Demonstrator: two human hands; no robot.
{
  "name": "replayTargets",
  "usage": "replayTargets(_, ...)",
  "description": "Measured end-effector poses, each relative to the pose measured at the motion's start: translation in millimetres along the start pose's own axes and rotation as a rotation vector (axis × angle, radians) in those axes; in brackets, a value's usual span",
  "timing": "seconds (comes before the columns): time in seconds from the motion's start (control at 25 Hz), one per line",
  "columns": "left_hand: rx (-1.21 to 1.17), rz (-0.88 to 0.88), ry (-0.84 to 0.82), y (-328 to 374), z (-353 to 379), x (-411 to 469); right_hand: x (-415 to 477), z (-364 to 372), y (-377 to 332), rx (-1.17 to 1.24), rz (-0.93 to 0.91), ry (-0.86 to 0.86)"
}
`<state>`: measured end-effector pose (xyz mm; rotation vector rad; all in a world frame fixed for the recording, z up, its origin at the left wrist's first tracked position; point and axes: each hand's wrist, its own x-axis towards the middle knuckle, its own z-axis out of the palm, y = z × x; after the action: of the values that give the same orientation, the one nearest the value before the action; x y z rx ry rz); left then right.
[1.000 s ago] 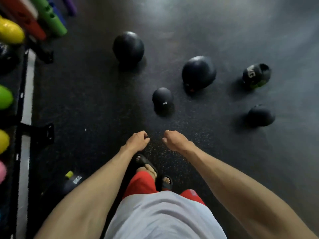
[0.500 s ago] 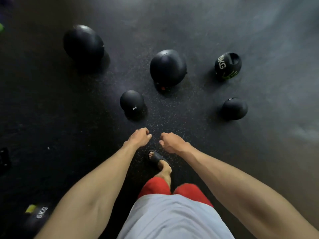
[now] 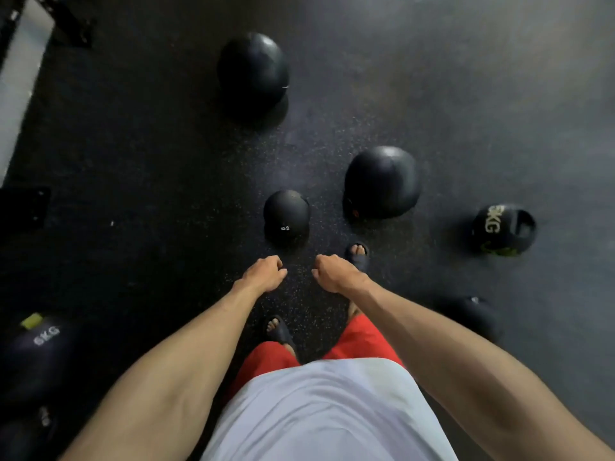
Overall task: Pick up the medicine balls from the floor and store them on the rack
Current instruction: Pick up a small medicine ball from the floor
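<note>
Several black medicine balls lie on the dark rubber floor. A small ball sits just ahead of my hands. A bigger ball lies to its right, and another big one farther off. A handled ball marked 6KG is at the right, and a dim ball lies beside my right arm. Another 6KG ball rests at the lower left. My left hand and right hand hang side by side above the floor, fingers loosely curled, holding nothing.
Black rack feet and a flat base plate stand along the left edge beside a pale floor strip. My sandalled feet stand among the balls. Open floor stretches to the upper right.
I have stepped forward and the view has swung left. The balls now lie closer and more to the right, and the rack feet have come back into view. Both hands stay curled and hold nothing.
</note>
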<state>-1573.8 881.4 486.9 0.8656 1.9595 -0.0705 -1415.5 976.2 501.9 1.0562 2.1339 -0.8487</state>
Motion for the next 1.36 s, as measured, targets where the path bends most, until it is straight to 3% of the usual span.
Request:
replayTargets(0.32,-0.389,-0.244,0.134,76.9,-39.9,92.0,137.2,-121.9,25.8,-0.257,-0.259,-0.168)
replayTargets(0.52,-0.627,-0.367,0.163,93.3,-25.3,167.6,222.3,-139.4,47.5,-0.399,-0.333,-0.275)
replayTargets(0.76,-0.854,-0.456,0.195,62.5,38.9,322.4,377.7,-82.5,75.0,-0.499,-0.311,-0.302)
replayTargets(1.0,-0.918,-0.591,0.205,21.2,98.5,457.9,531.9,-20.3,88.0,-0.538,-0.251,-0.271)
replayTargets(1.2,-0.818,-0.547,0.082,3.8,118.0,511.7,597.9,10.5,93.3,-0.68,-0.336,-0.285)
replayTargets(1.36,-0.91,-0.55,0.12,-27.8,114.3,523.5,611.4,37.7,67.7,-0.681,-0.39,-0.222)
